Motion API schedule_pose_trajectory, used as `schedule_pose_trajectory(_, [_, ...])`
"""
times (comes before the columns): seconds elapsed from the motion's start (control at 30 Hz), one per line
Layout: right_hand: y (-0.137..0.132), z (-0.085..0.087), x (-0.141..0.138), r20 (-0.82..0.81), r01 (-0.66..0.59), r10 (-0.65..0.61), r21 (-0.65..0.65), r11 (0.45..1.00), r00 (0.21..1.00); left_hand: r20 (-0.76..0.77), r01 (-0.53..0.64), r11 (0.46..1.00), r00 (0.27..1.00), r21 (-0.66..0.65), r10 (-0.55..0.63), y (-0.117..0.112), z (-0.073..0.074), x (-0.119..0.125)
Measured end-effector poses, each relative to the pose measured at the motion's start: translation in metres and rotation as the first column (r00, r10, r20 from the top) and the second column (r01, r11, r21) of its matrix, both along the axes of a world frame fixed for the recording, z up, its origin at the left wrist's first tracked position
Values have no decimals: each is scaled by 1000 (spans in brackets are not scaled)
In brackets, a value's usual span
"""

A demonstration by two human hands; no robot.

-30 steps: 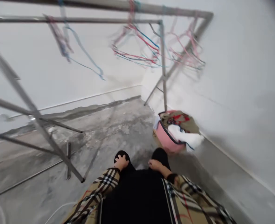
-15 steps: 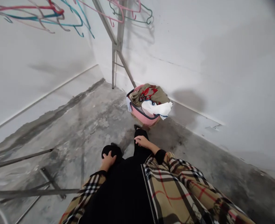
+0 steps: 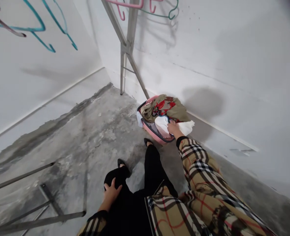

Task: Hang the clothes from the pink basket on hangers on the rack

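My right hand point(image 3: 174, 128) reaches into a pink laundry basket point(image 3: 152, 132) with a dark rim, its fingers closed on a white cloth point(image 3: 162, 124) with blue edging. Part of that cloth hangs over the basket's right side. Behind it lies a bunched olive-brown garment point(image 3: 179, 109) with a red pattern. A pale cloth point(image 3: 139, 119) drapes over the rim at the left. My left hand point(image 3: 112, 192) rests on my bent left knee, its fingers spread and nothing in it.
A metal rack's legs point(image 3: 128, 49) stand in the corner behind the basket. Pink, green and blue hangers point(image 3: 40, 28) hang above. Metal bars point(image 3: 51, 200) lie low at the left. White walls point(image 3: 233, 82) meet the stained concrete floor point(image 3: 95, 137).
My right hand has left my right leg and moved forward to the basket, taking hold of the white cloth. My left hand stays on the knee. The view has shifted.
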State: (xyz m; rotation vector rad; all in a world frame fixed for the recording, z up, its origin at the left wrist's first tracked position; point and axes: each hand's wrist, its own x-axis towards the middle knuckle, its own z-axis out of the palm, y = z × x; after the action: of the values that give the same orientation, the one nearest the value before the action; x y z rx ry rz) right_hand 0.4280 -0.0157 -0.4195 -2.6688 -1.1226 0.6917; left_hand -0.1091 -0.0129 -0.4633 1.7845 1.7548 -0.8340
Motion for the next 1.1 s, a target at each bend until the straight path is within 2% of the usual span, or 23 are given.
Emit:
schedule_pose_trajectory(0.13, [16,-13,-7,25,3,-2,-14,1000,1000,1,-61,998,998,-14,61,0,9,1])
schedule_pose_trajectory(0.2, [20,-11,-12,19,13,-14,29,999,1000,6,-99,995,995,-22,99,-1,14,2])
schedule_pose_trajectory(0.27, [21,-2,-17,-2,32,-32,104,994,999,13,-149,989,989,-22,150,-1,19,6])
schedule_pose_trajectory(0.4, [9,37,-26,-77,87,-65,324,942,995,74,-278,961,958,-7,277,9,40,28])
schedule_pose_trajectory(0.5, [-7,85,-39,-96,110,-72,498,860,993,287,-305,952,910,-29,300,27,71,60])
schedule_pose_trajectory(0.57, [-18,125,-55,-110,113,-57,621,776,992,507,-265,961,819,-81,269,40,100,83])
schedule_pose_trajectory(0.6, [-24,146,-66,-127,111,-31,691,714,991,608,-235,966,753,-109,252,45,116,95])
schedule_pose_trajectory(0.63, [-29,168,-80,-152,108,15,769,630,988,697,-201,970,677,-134,237,48,133,105])
schedule_pose_trajectory(0.7, [-38,208,-115,-165,75,157,882,466,974,830,-138,975,514,-172,219,50,166,123])
schedule_pose_trajectory(0.77, [-46,240,-156,-114,-7,300,927,375,947,908,-98,978,364,-184,207,46,198,133])
schedule_pose_trajectory(0.83, [-53,260,-197,-54,-103,436,939,329,898,952,-77,981,237,-180,194,36,228,137])
schedule_pose_trajectory(0.93, [-59,274,-244,-3,-206,582,934,293,813,982,-58,986,96,-158,163,16,268,133])
schedule_pose_trajectory(1.03, [-63,281,-271,-15,-234,666,930,284,746,993,-15,996,-76,-93,91,-2,299,119])
schedule_pose_trajectory(1.1, [-65,284,-280,-42,-247,721,924,291,692,984,-50,996,-166,-71,62,-9,312,106])
